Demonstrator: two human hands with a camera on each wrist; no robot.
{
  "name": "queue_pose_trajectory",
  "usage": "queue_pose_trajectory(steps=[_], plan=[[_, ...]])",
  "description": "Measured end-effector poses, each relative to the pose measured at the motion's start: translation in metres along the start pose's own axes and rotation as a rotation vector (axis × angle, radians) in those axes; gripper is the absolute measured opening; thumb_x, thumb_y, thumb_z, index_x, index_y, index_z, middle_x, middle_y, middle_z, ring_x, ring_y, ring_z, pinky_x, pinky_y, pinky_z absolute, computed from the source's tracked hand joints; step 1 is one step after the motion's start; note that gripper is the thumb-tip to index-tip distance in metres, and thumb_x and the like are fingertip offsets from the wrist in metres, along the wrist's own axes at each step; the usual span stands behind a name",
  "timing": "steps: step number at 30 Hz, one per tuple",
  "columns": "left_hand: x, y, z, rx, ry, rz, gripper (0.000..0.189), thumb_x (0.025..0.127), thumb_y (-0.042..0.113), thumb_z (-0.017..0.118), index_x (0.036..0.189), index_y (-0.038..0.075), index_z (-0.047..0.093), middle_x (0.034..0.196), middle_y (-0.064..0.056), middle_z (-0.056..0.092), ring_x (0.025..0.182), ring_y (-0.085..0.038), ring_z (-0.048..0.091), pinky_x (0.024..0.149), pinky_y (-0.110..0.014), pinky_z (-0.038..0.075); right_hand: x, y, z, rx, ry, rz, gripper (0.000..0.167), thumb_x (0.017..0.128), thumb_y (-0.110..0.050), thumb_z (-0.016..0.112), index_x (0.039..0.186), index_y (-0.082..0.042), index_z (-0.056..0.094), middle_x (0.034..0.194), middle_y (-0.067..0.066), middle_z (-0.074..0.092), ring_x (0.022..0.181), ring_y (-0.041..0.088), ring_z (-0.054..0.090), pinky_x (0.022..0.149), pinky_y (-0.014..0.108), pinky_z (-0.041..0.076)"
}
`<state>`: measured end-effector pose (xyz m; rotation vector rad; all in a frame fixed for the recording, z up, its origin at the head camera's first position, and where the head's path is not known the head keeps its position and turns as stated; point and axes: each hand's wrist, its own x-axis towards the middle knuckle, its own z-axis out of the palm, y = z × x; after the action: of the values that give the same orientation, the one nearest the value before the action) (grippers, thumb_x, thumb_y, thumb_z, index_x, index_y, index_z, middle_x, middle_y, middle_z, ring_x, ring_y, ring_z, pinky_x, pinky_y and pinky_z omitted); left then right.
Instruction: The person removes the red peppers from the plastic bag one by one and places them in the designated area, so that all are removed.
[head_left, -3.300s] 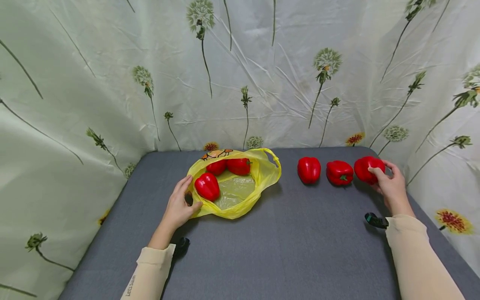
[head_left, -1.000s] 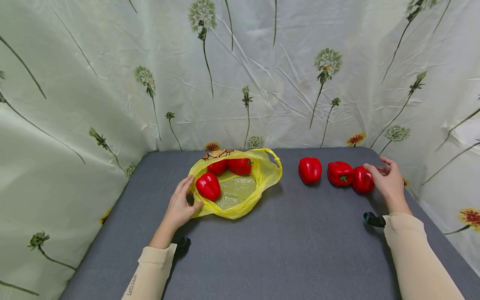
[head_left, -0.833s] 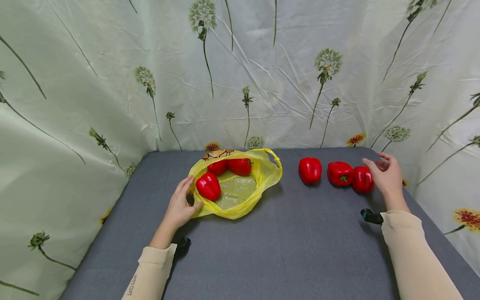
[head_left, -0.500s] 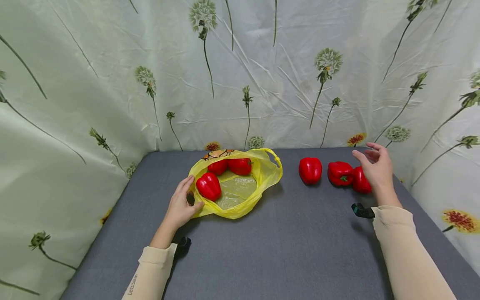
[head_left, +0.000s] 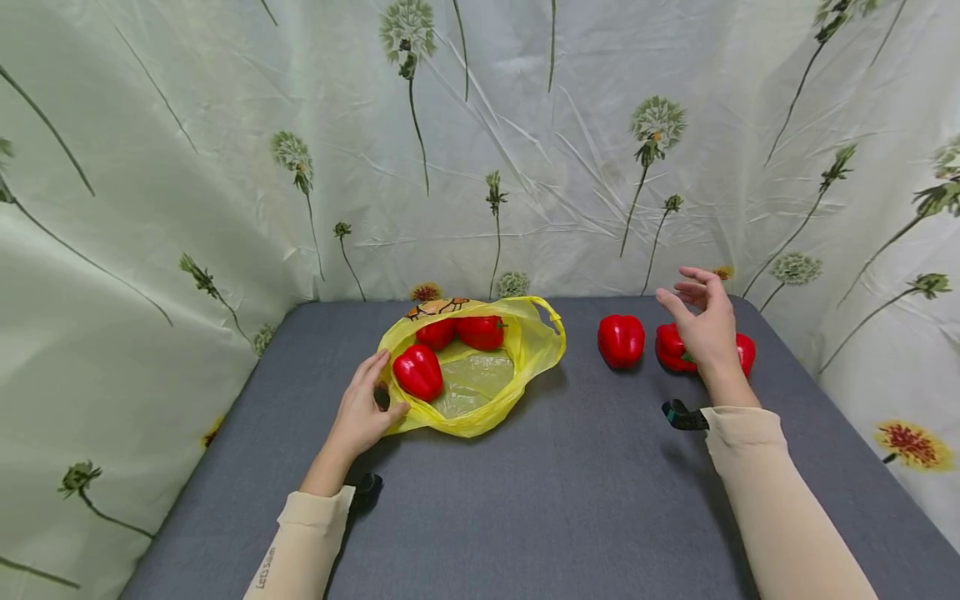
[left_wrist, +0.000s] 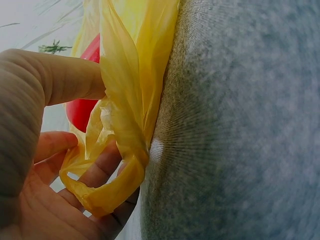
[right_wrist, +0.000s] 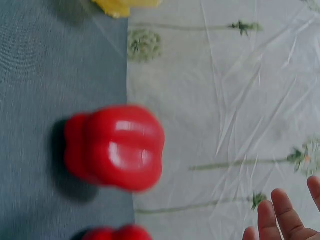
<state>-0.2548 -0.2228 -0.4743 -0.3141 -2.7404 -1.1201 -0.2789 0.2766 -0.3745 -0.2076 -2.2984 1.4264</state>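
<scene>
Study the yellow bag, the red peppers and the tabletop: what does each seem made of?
Yellow bag: thin, translucent plastic film, judging by its crinkles and sheen.
Red peppers: smooth and glossy, with bright highlights; real or plastic, I cannot tell.
Tabletop: matt grey, probably cloth-covered, since fine woven lines show.

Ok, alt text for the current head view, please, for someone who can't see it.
A person's left hand holds the left side of an open yellow plastic bag with three red bell peppers inside; the right hand, holding nothing, hovers by three more peppers on a gray table, partly hiding two. Behind is a pale cloth printed with flowers.
</scene>
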Motion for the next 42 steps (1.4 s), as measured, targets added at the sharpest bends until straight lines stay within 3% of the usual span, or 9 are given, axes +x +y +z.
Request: queue_pose_trajectory(steps=[3, 11, 15, 19, 24, 34, 42], plan=[[0.0, 0.001, 0.0, -0.007, -0.001, 0.001, 0.093, 0.085, 0.01, 0.084, 0.164, 0.0, 0.038, 0.171, -0.02, 0.036, 0.117, -0.037, 0.065, 0.102, -0.057, 0.054, -0.003, -0.006, 0.009, 0.022, -0.038, -0.033, 0.065, 0.104, -0.037, 0.067, 0.16, -0.015, 0.044, 0.153, 0.019, 0.056, 0.132, 0.023, 0.054, 0.099, 0.029, 0.044], [0.001, 0.003, -0.002, -0.011, -0.009, 0.006, 0.093, 0.084, 0.01, 0.084, 0.164, -0.001, 0.038, 0.171, -0.021, 0.036, 0.118, -0.04, 0.064, 0.109, -0.062, 0.05, -0.009, -0.023, 0.028, 0.111, -0.124, -0.097, 0.064, 0.104, -0.032, 0.067, 0.16, -0.012, 0.043, 0.149, 0.02, 0.058, 0.119, 0.007, 0.053, 0.106, 0.032, 0.044], [0.003, 0.004, -0.003, -0.004, -0.009, 0.001, 0.093, 0.084, 0.01, 0.084, 0.164, -0.001, 0.038, 0.171, -0.021, 0.036, 0.119, -0.04, 0.063, 0.109, -0.061, 0.051, -0.013, -0.029, 0.04, 0.135, -0.162, -0.121, 0.062, 0.104, -0.031, 0.067, 0.159, -0.013, 0.045, 0.148, 0.02, 0.059, 0.118, 0.011, 0.058, 0.099, 0.022, 0.047], [0.003, 0.005, -0.003, 0.003, -0.01, -0.002, 0.094, 0.084, 0.011, 0.084, 0.164, -0.001, 0.038, 0.171, -0.02, 0.036, 0.119, -0.039, 0.063, 0.106, -0.059, 0.053, -0.017, -0.033, 0.056, 0.143, -0.208, -0.121, 0.062, 0.104, -0.032, 0.068, 0.159, -0.015, 0.046, 0.148, 0.02, 0.061, 0.121, 0.024, 0.064, 0.091, 0.018, 0.049], [0.002, 0.004, -0.002, -0.001, -0.009, 0.004, 0.093, 0.084, 0.01, 0.084, 0.164, 0.0, 0.038, 0.171, -0.02, 0.036, 0.117, -0.038, 0.064, 0.102, -0.058, 0.055, -0.022, -0.038, 0.077, 0.158, -0.251, -0.12, 0.061, 0.102, -0.03, 0.072, 0.155, -0.011, 0.049, 0.143, 0.021, 0.064, 0.124, 0.039, 0.068, 0.093, 0.026, 0.05], [0.0, 0.0, 0.0, -0.002, -0.006, 0.006, 0.093, 0.084, 0.01, 0.084, 0.164, 0.0, 0.038, 0.171, -0.021, 0.036, 0.116, -0.037, 0.065, 0.103, -0.058, 0.054, -0.038, -0.048, 0.114, 0.239, -0.355, -0.117, 0.057, 0.101, -0.025, 0.074, 0.152, -0.01, 0.051, 0.144, 0.023, 0.063, 0.126, 0.04, 0.067, 0.109, 0.055, 0.054], [0.0, 0.0, 0.0, 0.001, -0.004, 0.012, 0.092, 0.084, 0.01, 0.084, 0.164, 0.0, 0.039, 0.171, -0.02, 0.036, 0.113, -0.036, 0.065, 0.101, -0.057, 0.054, -0.05, -0.057, 0.136, 0.256, -0.263, -0.25, 0.048, 0.098, -0.022, 0.077, 0.14, -0.005, 0.062, 0.135, 0.022, 0.069, 0.126, 0.034, 0.066, 0.106, 0.054, 0.051]])
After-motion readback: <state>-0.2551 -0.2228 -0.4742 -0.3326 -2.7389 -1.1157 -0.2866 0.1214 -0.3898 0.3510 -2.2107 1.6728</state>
